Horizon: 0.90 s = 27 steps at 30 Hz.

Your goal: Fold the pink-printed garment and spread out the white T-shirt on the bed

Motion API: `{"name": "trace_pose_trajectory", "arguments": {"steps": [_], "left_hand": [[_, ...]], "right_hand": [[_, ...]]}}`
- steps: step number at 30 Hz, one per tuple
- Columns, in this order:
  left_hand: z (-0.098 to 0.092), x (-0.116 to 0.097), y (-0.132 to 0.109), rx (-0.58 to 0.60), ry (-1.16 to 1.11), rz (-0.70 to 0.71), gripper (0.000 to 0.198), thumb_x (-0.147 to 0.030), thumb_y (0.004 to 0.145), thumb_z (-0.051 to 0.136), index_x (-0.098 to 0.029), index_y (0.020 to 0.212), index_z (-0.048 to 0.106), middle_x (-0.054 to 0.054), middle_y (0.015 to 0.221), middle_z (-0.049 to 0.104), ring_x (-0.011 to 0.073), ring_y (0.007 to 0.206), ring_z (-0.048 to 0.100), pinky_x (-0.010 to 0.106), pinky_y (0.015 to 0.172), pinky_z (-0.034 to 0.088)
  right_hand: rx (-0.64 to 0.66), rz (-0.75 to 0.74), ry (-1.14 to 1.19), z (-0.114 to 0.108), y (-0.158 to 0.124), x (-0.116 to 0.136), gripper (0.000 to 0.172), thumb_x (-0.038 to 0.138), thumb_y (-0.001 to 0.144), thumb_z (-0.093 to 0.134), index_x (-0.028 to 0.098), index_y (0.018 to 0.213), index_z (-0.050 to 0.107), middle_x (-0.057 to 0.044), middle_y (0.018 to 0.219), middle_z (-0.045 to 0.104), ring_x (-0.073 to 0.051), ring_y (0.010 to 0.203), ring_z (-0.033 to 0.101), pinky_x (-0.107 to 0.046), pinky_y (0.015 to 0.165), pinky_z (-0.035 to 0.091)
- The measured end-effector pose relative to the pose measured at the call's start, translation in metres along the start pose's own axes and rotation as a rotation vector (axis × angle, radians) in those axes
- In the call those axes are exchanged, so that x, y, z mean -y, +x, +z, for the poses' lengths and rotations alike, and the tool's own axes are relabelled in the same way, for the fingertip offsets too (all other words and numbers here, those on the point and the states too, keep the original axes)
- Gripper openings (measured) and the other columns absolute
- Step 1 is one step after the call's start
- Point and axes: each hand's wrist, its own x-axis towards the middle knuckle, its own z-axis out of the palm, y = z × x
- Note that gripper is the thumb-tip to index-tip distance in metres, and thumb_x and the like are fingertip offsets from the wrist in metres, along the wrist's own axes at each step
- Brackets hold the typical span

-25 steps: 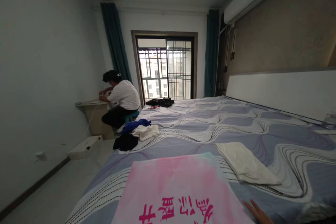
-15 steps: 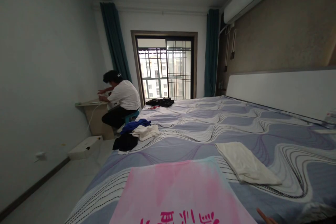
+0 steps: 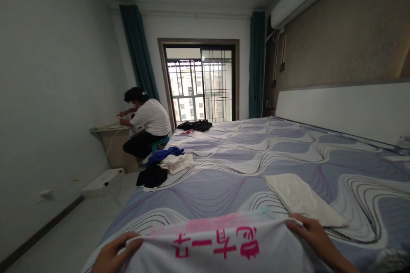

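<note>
A pink and white garment (image 3: 218,243) with magenta characters lies on the bed (image 3: 243,153) right in front of me, its near part folded over towards me. My left hand (image 3: 110,256) pinches its folded edge at the lower left. My right hand (image 3: 315,239) grips the same edge at the lower right. A folded cream cloth (image 3: 301,198) lies just beyond my right hand on the patterned sheet.
A heap of blue, white and black clothes (image 3: 165,164) sits at the bed's left edge, and dark clothes (image 3: 197,125) lie at the far end. A person (image 3: 144,121) sits at a small desk by the left wall. A white box (image 3: 102,181) is on the floor.
Both my hands have come into view and taken hold of the pink garment. Its far part has been drawn back over itself towards me, baring more of the sheet.
</note>
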Motion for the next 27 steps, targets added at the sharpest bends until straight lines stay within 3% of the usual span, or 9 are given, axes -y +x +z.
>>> {"name": "trace_pose_trajectory", "arguments": {"steps": [3,6,8,13,20,24,27], "left_hand": [[0.035,0.003,0.036,0.114,-0.208,-0.137,0.052,-0.070,0.069,0.059,-0.021,0.079,0.073,0.001,0.078,0.076,0.0251,0.076,0.070,0.029,0.068,0.056],[0.063,0.017,0.049,0.074,-0.180,-0.194,0.052,-0.070,0.066,0.060,-0.021,0.081,0.073,0.001,0.079,0.076,0.0261,0.078,0.069,0.032,0.073,0.054],[0.072,0.026,0.050,0.036,-0.121,-0.221,0.051,-0.069,0.067,0.060,-0.023,0.083,0.074,0.001,0.082,0.076,0.0266,0.083,0.068,0.033,0.078,0.052],[0.072,0.032,0.051,0.039,-0.109,-0.243,0.049,-0.066,0.069,0.059,-0.022,0.087,0.074,0.000,0.079,0.075,0.0251,0.081,0.068,0.032,0.075,0.050],[0.075,0.041,0.052,-0.011,-0.073,-0.254,0.047,-0.063,0.069,0.061,-0.021,0.086,0.073,0.001,0.079,0.075,0.0253,0.079,0.068,0.034,0.075,0.052],[0.071,0.047,0.060,-0.041,-0.013,-0.274,0.047,-0.056,0.069,0.060,-0.021,0.097,0.071,0.004,0.084,0.075,0.0264,0.083,0.069,0.037,0.079,0.053],[0.078,0.027,0.065,-0.157,0.133,-0.223,0.051,-0.047,0.072,0.053,-0.014,0.109,0.068,0.012,0.101,0.074,0.0304,0.097,0.067,0.045,0.090,0.052]], "right_hand": [[0.047,0.020,0.059,0.034,0.044,-0.017,0.050,0.066,0.072,0.058,0.017,0.060,0.063,-0.002,0.060,0.059,-0.019,0.064,0.054,-0.028,0.059,0.043],[0.051,0.033,0.021,0.058,0.065,-0.048,0.049,0.064,0.071,0.057,0.017,0.058,0.061,0.000,0.057,0.056,-0.018,0.062,0.052,-0.028,0.058,0.040],[0.034,0.040,-0.022,0.065,0.068,-0.063,0.046,0.062,0.073,0.056,0.018,0.062,0.064,-0.001,0.062,0.060,-0.020,0.065,0.054,-0.029,0.061,0.042],[0.030,0.082,-0.069,0.065,0.069,-0.073,0.045,0.059,0.077,0.055,0.017,0.077,0.071,-0.002,0.073,0.068,-0.023,0.073,0.060,-0.030,0.067,0.044],[-0.056,0.101,-0.108,0.067,0.068,-0.072,0.041,0.056,0.075,0.057,0.018,0.078,0.072,-0.002,0.072,0.069,-0.022,0.072,0.061,-0.030,0.068,0.044],[-0.129,0.117,-0.171,0.062,0.072,-0.070,0.046,0.050,0.073,0.054,0.016,0.099,0.071,-0.005,0.084,0.071,-0.024,0.080,0.064,-0.033,0.076,0.049],[-0.203,0.113,-0.361,0.069,0.073,-0.050,0.055,0.038,0.073,0.050,0.011,0.119,0.064,-0.012,0.106,0.070,-0.026,0.095,0.064,-0.038,0.089,0.049]]}}
